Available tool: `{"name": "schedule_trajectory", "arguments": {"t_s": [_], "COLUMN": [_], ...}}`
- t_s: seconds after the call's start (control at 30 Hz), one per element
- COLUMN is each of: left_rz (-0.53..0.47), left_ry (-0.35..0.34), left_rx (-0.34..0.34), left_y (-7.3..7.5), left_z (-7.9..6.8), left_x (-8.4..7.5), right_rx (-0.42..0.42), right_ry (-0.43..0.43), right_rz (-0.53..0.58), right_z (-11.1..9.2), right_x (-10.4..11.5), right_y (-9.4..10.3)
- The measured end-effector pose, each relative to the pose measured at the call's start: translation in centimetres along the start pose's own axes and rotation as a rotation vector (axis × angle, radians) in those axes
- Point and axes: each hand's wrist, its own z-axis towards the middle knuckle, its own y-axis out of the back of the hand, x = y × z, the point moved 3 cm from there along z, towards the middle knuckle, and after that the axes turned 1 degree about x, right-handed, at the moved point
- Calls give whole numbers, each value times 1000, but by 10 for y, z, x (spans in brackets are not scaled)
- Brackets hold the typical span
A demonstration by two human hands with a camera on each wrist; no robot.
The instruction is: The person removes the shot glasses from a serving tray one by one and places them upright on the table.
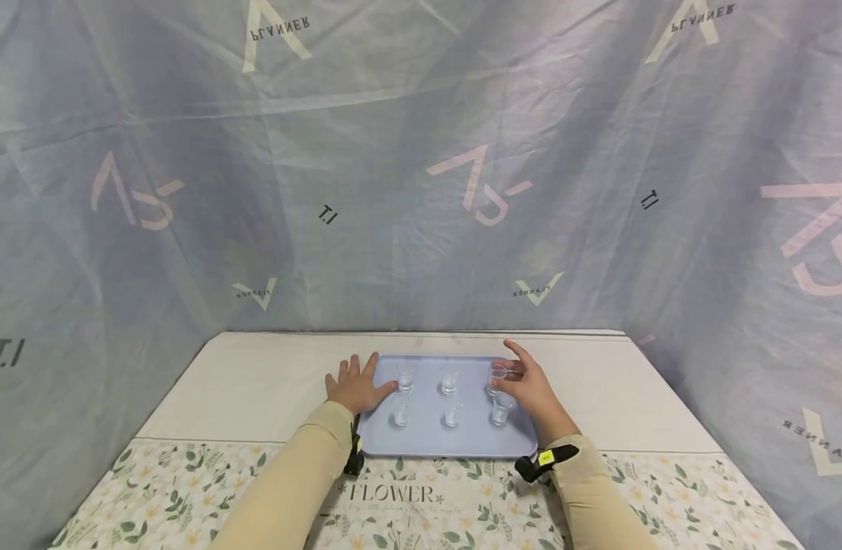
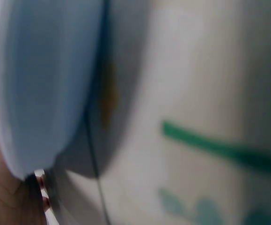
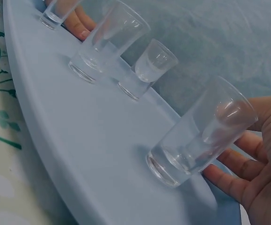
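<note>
Several clear shot glasses stand upright in two rows on a light blue tray (image 1: 421, 441). My right hand (image 1: 531, 388) holds the back right shot glass (image 1: 494, 377) between thumb and fingers, with one finger stretched out away from it. Close in front of that hand is the front right shot glass (image 3: 191, 145), which partly covers the held one in the right wrist view. With fingers spread, my left hand (image 1: 354, 388) rests at the tray's left edge, its thumb tip near the back left shot glass (image 1: 404, 378). The left wrist view shows mostly the tray's side (image 2: 37, 93), blurred.
The tray lies on a table with a white cover (image 1: 256, 389) and a floral front strip (image 1: 187, 496) printed FLOWER. Middle shot glasses (image 1: 449, 380) stand between the two hands. Grey printed curtains (image 1: 393, 229) hang behind and at both sides.
</note>
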Motion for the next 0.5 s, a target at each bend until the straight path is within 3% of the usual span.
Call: {"name": "schedule_trajectory", "arguments": {"t_s": [0.33,0.5], "left_rz": [7,-1], "left_ry": [4,4], "left_rx": [19,25], "left_y": [9,10], "left_z": [-9,-10], "left_x": [-6,-7], "right_rx": [-30,-45], "right_ry": [37,17], "right_rz": [1,-6], "right_z": [0,-4], "right_x": [1,12], "right_y": [2,6]}}
